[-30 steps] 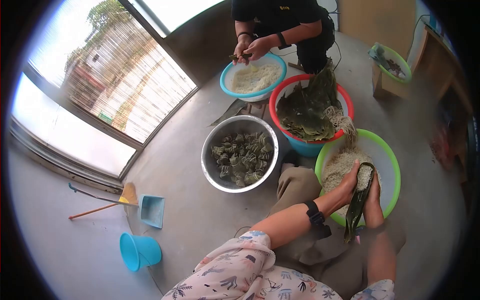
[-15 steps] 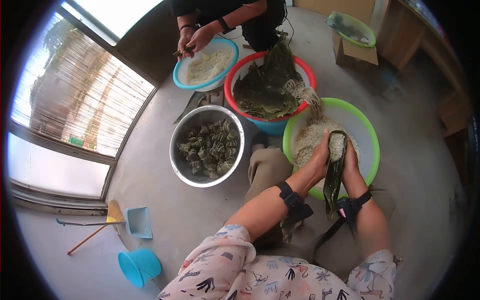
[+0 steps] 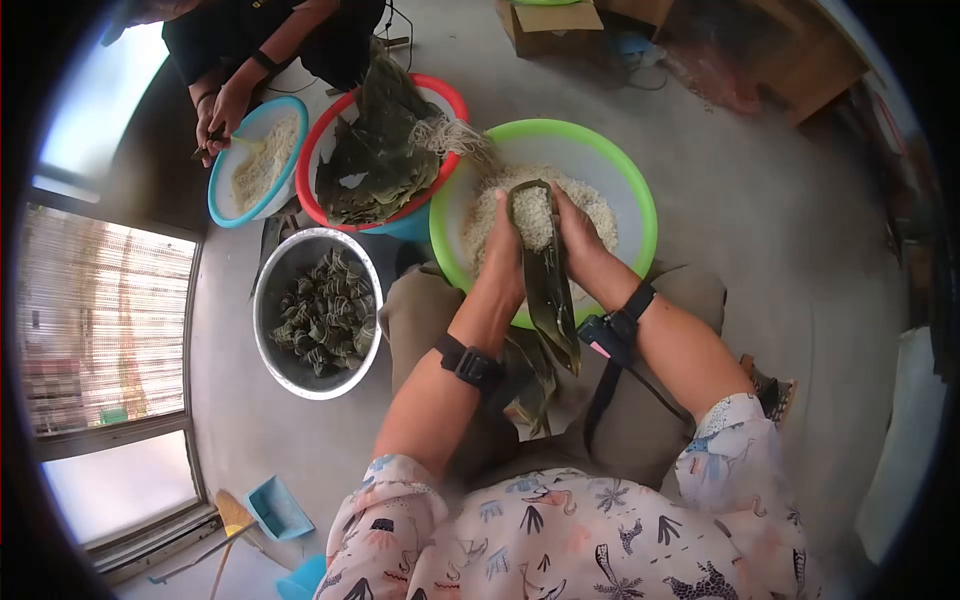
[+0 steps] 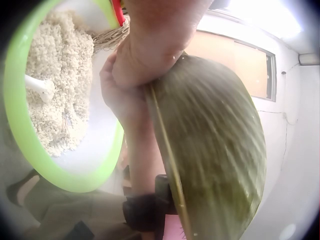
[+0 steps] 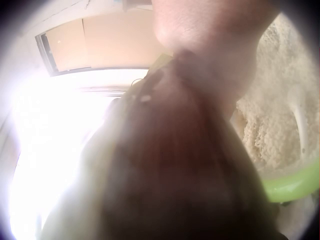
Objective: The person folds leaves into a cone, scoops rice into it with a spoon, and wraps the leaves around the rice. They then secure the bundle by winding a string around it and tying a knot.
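Both of my hands hold a folded green leaf point(image 3: 545, 290) between them over a green-rimmed basin point(image 3: 645, 215). White rice point(image 3: 533, 220) fills the leaf's rounded upper end, and its long tail hangs down toward my lap. My left hand point(image 3: 503, 245) grips the leaf from the left side, thumb up along the edge. From the other side my right hand point(image 3: 580, 238) grips it the same way. In the left wrist view the ribbed leaf point(image 4: 215, 135) spreads broad below the hand. Loose rice point(image 4: 60, 75) lies in the basin with a white spoon handle point(image 4: 40, 87) sticking out.
A metal bowl point(image 3: 262, 330) of tied leaf parcels point(image 3: 325, 315) stands left. Behind are a red-rimmed tub point(image 3: 455, 95) with leaves point(image 3: 375, 160) and strings point(image 3: 450, 138), and a blue-rimmed rice basin point(image 3: 215, 185) where another person's hands point(image 3: 225, 115) work. A dustpan point(image 3: 280, 508) lies lower left.
The head view has swung right and down, so the basins and the other person shift left and upward in it. My hands keep holding the rice-filled leaf over the green-rimmed basin.
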Tool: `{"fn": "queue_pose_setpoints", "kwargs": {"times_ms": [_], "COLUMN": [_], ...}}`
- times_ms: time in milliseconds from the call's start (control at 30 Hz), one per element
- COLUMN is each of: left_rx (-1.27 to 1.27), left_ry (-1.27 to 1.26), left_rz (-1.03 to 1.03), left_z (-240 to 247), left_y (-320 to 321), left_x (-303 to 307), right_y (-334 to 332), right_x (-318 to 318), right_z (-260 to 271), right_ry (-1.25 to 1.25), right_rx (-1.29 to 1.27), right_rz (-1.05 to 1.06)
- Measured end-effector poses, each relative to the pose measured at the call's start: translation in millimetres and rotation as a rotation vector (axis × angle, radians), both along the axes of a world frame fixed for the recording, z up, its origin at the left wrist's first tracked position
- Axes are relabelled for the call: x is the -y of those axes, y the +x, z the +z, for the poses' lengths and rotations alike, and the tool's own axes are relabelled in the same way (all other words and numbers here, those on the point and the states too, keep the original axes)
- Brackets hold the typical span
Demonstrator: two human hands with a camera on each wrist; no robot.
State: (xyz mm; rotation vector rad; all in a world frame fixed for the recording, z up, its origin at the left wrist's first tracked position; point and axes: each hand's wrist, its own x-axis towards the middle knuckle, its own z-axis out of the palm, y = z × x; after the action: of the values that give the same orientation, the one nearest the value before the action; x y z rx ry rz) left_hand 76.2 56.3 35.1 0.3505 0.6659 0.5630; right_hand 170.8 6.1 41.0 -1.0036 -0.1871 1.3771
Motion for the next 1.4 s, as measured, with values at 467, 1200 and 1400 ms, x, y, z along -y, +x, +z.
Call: {"fn": "queue_pose_setpoints", "kwargs": {"times_ms": [467,1200,1400], "left_rx": [-0.081,0.028,-0.058], "left_ry": [0.036,-0.066,-0.066], "left_rz": [0.011,-0.009,0.015], "left_z": [-4.8,-4.8,1.1], "left_y": [-0.5,2.5,0.6], "left_x": [-1.3,2.2,2.2], "right_y": [-0.5,-0.1,2.6], "right_x": [-1.0,-2.3,-4.9], "right_z": [0.9,-1.8,-12.2], "right_ry": [-0.017,-0.060,-0.047], "right_rx": [-0.086,-0.023,-0.047], "right_rz": [-0.040,-0.050,-0.035]}}
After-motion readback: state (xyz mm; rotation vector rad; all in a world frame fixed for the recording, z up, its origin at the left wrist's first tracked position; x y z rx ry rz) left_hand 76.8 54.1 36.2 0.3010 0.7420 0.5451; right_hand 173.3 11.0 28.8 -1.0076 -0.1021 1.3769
